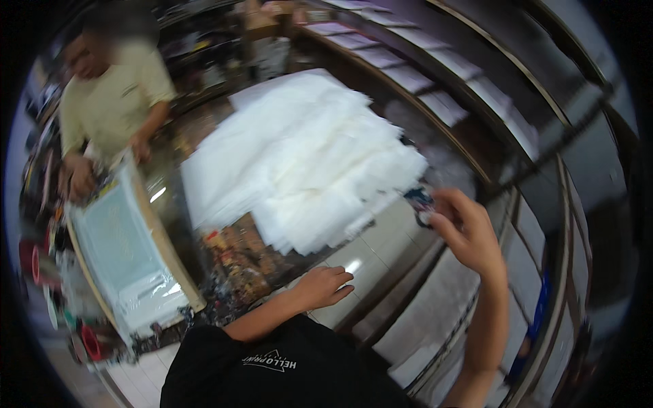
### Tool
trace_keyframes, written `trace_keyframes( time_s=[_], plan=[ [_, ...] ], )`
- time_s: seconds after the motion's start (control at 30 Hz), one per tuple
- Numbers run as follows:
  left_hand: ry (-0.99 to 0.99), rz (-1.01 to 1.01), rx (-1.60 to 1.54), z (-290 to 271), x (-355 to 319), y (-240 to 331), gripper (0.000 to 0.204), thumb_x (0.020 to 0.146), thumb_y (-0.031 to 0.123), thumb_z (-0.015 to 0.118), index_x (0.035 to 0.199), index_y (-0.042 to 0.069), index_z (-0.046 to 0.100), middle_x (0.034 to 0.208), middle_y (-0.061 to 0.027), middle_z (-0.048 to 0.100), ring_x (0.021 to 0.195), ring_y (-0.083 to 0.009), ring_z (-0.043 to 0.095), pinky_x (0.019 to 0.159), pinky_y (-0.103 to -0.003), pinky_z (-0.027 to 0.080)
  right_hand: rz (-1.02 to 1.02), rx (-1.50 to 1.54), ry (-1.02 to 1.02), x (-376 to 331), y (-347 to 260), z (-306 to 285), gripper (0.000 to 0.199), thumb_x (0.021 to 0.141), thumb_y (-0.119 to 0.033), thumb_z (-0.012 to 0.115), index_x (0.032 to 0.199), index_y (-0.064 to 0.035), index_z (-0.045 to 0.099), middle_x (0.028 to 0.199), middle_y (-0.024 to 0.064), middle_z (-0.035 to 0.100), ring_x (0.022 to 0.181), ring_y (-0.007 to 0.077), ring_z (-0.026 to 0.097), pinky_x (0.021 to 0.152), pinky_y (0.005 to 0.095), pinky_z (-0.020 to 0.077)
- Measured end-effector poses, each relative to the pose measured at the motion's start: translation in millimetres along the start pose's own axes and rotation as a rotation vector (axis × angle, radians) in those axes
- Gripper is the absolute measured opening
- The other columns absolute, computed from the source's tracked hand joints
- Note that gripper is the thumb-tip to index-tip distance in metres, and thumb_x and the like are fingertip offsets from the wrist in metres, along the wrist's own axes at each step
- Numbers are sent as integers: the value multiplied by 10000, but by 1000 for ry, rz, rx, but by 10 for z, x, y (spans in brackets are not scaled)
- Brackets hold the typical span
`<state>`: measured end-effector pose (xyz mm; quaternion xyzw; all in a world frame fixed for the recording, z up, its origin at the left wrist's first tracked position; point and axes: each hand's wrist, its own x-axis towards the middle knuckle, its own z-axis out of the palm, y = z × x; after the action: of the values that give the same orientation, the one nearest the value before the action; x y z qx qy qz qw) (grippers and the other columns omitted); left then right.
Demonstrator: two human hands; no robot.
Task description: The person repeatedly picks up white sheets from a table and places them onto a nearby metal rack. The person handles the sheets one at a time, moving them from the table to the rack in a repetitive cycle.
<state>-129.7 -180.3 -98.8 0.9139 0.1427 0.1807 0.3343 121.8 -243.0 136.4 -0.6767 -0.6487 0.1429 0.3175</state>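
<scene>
A broad heap of overlapping thin white sheets (306, 156) lies fanned out over the worktable (235, 265). My right hand (469, 231) is at the right edge of the heap, its fingers closed against a small dark, mottled thing (420, 202). Whether that thing is loose or part of the table's edge I cannot tell. My left hand (323, 287) hangs over the near edge of the table, below the sheets. Its fingers are loosely stretched and hold nothing.
Left of the table, a co-worker (115, 102) has both hands at a wooden-framed printing screen (129, 251). Red-rimmed containers (92, 343) stand beside it. A rack (435, 102) with sheets on its shelves runs along the right, and more pale sheets (435, 306) lie on low racks nearby.
</scene>
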Motion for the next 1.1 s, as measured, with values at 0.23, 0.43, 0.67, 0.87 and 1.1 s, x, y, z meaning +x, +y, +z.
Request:
trace_keyframes(
  time_s=[0.23,0.43,0.67,0.87,1.1],
  plan=[
    [132,-224,30,-376,-131,-242,254,937,284,631,1041,56,673,889,-120,640,803,-345,660,706,-446,536,850,936,772,-1250,2456,1968,228,990,-254,593,818,-157,480,663,-31,463,530,86,454,454,239,358],
    [84,-397,20,-447,-136,-373,289,944,307,620,1061,49,677,935,-134,655,858,-346,665,747,-454,540,1245,731,-65,-2917,2729,3279,168,951,-251,604,854,-114,597,625,26,548,495,161,538,432,339,419],
    [-76,-368,77,-269,-23,-478,336,940,314,627,1116,28,648,981,-161,652,938,-366,654,815,-468,526,1053,360,-363,-3063,2769,3296,200,959,-203,605,1026,-15,628,732,75,626,585,184,622,474,353,476],
    [-31,-335,69,-247,231,-398,316,931,301,624,1086,26,647,958,-150,644,912,-369,654,785,-479,528,1218,511,-109,-2796,3294,3005,245,965,-190,604,1070,30,628,784,96,656,602,190,646,482,320,483],
    [347,-246,154,-701,544,-153,317,893,236,675,1104,2,648,976,-148,635,900,-344,632,806,-441,512,1228,487,-72,-2723,3457,2900,232,950,-152,592,1108,16,606,788,98,653,588,192,632,479,317,474]
  ],
)
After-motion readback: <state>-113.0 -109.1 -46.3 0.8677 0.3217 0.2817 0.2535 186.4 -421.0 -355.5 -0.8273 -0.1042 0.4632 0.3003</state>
